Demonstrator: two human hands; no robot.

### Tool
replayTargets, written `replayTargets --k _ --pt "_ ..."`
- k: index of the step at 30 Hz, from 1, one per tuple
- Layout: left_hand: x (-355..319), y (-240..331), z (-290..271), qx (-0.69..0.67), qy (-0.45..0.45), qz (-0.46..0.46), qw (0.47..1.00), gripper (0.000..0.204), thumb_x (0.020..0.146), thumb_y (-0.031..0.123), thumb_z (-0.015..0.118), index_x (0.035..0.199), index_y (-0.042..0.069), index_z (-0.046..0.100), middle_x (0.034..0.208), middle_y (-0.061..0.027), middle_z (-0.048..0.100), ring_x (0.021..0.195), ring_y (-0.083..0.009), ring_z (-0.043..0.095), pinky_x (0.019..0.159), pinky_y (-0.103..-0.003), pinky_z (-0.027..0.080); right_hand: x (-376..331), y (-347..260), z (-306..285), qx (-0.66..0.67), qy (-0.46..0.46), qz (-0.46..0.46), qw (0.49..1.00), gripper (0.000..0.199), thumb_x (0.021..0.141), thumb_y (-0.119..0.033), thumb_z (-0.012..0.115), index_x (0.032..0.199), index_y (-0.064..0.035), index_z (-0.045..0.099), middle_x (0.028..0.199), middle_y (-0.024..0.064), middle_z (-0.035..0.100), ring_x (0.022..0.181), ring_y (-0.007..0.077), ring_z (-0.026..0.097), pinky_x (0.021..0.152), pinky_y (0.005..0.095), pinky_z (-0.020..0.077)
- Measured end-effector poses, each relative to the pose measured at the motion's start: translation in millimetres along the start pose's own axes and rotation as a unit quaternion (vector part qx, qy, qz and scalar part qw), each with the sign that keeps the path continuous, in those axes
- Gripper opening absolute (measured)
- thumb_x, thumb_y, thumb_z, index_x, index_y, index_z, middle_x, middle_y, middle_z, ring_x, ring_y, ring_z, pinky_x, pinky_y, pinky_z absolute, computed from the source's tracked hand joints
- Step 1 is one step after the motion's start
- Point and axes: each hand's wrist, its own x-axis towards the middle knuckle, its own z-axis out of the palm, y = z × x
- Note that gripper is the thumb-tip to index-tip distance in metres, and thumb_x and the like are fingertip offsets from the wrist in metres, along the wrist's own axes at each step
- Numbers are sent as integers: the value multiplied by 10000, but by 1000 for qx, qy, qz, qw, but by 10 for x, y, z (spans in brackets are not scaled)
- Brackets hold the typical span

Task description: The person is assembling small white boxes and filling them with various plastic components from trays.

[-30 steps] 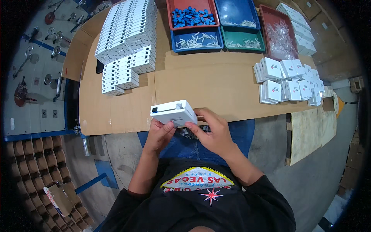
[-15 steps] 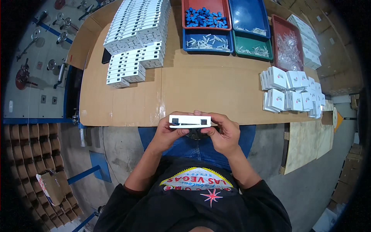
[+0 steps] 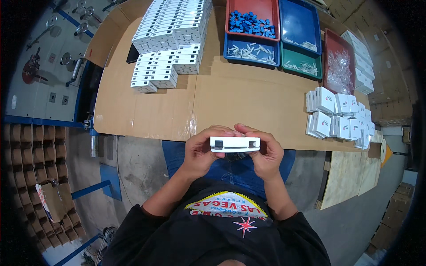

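Observation:
A white plastic box (image 3: 235, 142) with two dark square openings in its edge is held between both my hands, in front of the table's near edge. My left hand (image 3: 200, 150) is closed round one end, its fingers over the far side and its thumb below. My right hand (image 3: 267, 153) grips the other end in the same way. Between the box's two halves a thin dark gap runs along the edge facing me. The fingertips behind the box are partly hidden.
Stacked white housings (image 3: 171, 35) stand at the far left of the cardboard-covered table (image 3: 239, 102). Behind are a red tray (image 3: 228, 31) of blue parts, blue and green trays (image 3: 284, 66) of white pieces, and a red tray (image 3: 328, 84) of clear plastic. White boxes (image 3: 337, 113) cluster at right.
The view has shifted, so the table's contents sit farther right. My hands have tilted the box slightly, and my right fingers have moved along its end.

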Motion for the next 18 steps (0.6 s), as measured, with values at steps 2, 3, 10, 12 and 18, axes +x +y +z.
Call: replayTargets --k 2,3,10,12,18 --pt "21 11 -3 18 -14 13 1000 369 914 194 776 1202 -1 654 1209 -161 694 1177 -291 644 1027 -420 499 -13 3 -10 -14 -5 0 1000 317 936 -73 721 1214 37 617 1298 293 654 1237 370 644 1045 442 523" --pt "18 21 3 18 -14 13 1000 369 914 194 776 1202 -1 654 1209 -161 694 1177 -291 644 1027 -420 499 -19 4 -20 -27 -9 0 1000 321 939 -92 726 1211 28 606 1285 306 654 1224 389 649 1038 459 526" --pt "-12 11 -1 11 3 3 1000 367 922 212 766 1198 -2 652 1195 -162 697 1169 -296 646 1021 -416 503 -12 -64 30 -41 -13 6 999 394 898 -98 775 1224 34 598 1248 276 677 1234 394 641 1042 469 526" --pt "1 13 15 2 6 7 1000 365 922 208 765 1195 -5 650 1191 -163 698 1167 -299 646 1021 -416 504 21 -123 108 -5 22 -3 1000 407 883 -120 794 1204 44 607 1233 266 684 1228 392 646 1032 466 533" --pt "0 1 5 22 -14 10 1000 337 919 164 757 1187 -10 649 1177 -163 699 1158 -301 648 1021 -413 503 29 -64 8 -61 -28 -38 997 377 892 -135 787 1173 54 619 1206 268 693 1183 374 672 1006 446 547"
